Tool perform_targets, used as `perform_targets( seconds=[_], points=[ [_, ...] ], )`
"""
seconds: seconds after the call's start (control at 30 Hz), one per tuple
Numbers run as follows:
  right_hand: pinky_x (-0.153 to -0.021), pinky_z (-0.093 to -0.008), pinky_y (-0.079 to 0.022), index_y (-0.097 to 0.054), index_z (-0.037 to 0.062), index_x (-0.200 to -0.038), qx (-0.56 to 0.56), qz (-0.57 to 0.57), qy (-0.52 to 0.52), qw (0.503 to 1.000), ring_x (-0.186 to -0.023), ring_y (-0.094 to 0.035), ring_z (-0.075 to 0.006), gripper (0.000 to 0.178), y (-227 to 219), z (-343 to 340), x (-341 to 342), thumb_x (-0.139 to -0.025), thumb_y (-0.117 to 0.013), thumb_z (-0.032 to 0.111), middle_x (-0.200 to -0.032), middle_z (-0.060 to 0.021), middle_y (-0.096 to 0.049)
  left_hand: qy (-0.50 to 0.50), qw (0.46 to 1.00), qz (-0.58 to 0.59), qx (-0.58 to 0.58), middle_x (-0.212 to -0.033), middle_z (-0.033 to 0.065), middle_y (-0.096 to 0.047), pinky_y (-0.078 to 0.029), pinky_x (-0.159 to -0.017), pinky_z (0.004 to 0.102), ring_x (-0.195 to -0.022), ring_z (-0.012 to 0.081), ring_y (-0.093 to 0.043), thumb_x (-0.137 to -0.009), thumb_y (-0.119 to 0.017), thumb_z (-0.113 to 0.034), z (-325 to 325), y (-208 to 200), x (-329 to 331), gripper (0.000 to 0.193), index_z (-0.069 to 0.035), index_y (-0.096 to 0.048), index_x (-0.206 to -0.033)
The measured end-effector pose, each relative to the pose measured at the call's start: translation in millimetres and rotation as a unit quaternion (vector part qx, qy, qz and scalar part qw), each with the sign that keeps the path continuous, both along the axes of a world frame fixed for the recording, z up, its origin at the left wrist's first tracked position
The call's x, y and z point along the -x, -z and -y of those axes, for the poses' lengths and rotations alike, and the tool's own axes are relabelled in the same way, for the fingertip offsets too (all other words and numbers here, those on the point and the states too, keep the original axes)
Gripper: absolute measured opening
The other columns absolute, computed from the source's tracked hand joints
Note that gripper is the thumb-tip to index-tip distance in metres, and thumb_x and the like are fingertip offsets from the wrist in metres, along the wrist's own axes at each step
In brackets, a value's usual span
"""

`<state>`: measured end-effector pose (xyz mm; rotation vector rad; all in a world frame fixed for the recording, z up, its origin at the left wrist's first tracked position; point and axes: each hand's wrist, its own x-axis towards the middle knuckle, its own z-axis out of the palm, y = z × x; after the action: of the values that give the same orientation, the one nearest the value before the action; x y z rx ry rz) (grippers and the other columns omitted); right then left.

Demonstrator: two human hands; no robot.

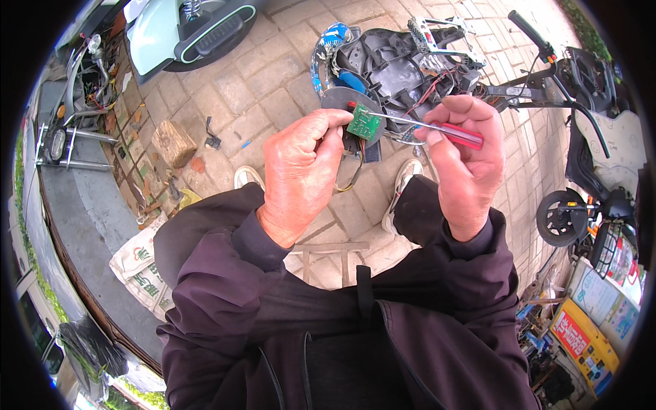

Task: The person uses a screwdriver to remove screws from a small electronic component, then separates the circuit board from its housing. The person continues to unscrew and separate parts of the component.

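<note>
My left hand (301, 171) pinches a small green circuit board (364, 123) by its left edge, holding it up over the paving. In my right hand (468, 160) is a screwdriver (459, 134) with a clear red handle. Its long metal shaft points left, and the tip appears at the board's upper part; whether it touches cannot be made out. A dark grey rounded piece (342, 101) shows behind the board, and wires (355, 172) hang below it.
Black plastic scooter body parts (396, 68) lie ahead on the brick paving. A wooden block (173, 143) rests at left, near a pale green scooter (198, 34). Handlebars (547, 55) and a wheel (562, 217) stand at right. A cloth bag (143, 266) lies at lower left.
</note>
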<state>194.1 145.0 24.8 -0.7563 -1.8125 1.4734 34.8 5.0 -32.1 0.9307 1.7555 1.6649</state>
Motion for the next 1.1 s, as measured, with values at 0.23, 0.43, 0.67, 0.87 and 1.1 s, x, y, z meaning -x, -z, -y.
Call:
perform_targets(
  seconds=[0.23, 0.43, 0.67, 0.87, 1.1],
  points=[
    [-0.091, -0.0297, -0.054, -0.055, -0.0015, -0.126, 0.061, -0.055, 0.006, 0.997, -0.099, -0.065, -0.0142, 0.035, -3, -5, 1, -0.093, -0.059, -0.013, -0.109, -0.0106, -0.067, 0.009, 0.999, 0.035, -0.002, -0.106, 0.0050, -0.075, -0.055, -0.086, 0.0250, -0.095, 0.0076, -0.067, -0.104, -0.061, 0.007, -1, 2, -1, 0.021, 0.005, -0.072, -0.122],
    [-0.087, -0.0306, -0.056, -0.056, -0.0011, -0.125, 0.090, -0.062, 0.005, 0.994, -0.098, -0.065, -0.0145, 0.034, -5, -4, 2, -0.093, -0.060, -0.012, -0.108, -0.0108, -0.067, -0.022, 0.981, 0.194, -0.006, -0.098, 0.0029, -0.072, -0.048, -0.065, 0.0221, -0.072, 0.0040, -0.059, -0.102, -0.063, 0.004, -7, -1, 0, 0.019, 0.003, -0.071, -0.120],
    [-0.086, -0.0280, -0.054, -0.057, 0.0000, -0.124, 0.150, -0.007, -0.073, 0.986, -0.095, -0.066, -0.0126, 0.032, -10, 10, 1, -0.094, -0.063, -0.010, -0.111, -0.0102, -0.069, -0.068, 0.931, 0.356, 0.038, -0.091, 0.0009, -0.069, -0.039, -0.050, 0.0208, -0.056, 0.0047, -0.051, -0.101, -0.067, -0.003, -10, -6, 7, 0.015, -0.002, -0.070, -0.116],
    [-0.082, -0.0237, -0.050, -0.057, 0.0016, -0.126, 0.089, 0.039, -0.107, 0.989, -0.094, -0.061, -0.0078, 0.031, 1, 26, 8, -0.097, -0.063, -0.005, -0.118, -0.0095, -0.069, -0.043, 0.907, 0.412, 0.074, -0.084, -0.0002, -0.068, -0.041, -0.050, 0.0200, -0.058, 0.0048, -0.055, -0.102, -0.068, -0.006, -9, -6, 11, 0.012, -0.004, -0.069, -0.114],
    [-0.086, -0.0239, -0.051, -0.057, 0.0004, -0.125, 0.059, 0.094, -0.104, 0.988, -0.098, -0.063, -0.0085, 0.030, -1, 27, 4, -0.097, -0.062, -0.009, -0.115, -0.0087, -0.069, -0.041, 0.895, 0.439, 0.072, -0.081, -0.0010, -0.067, -0.038, -0.047, 0.0193, -0.057, 0.0049, -0.055, -0.103, -0.067, -0.007, -10, -8, 10, 0.012, -0.005, -0.068, -0.115]
  ],
)
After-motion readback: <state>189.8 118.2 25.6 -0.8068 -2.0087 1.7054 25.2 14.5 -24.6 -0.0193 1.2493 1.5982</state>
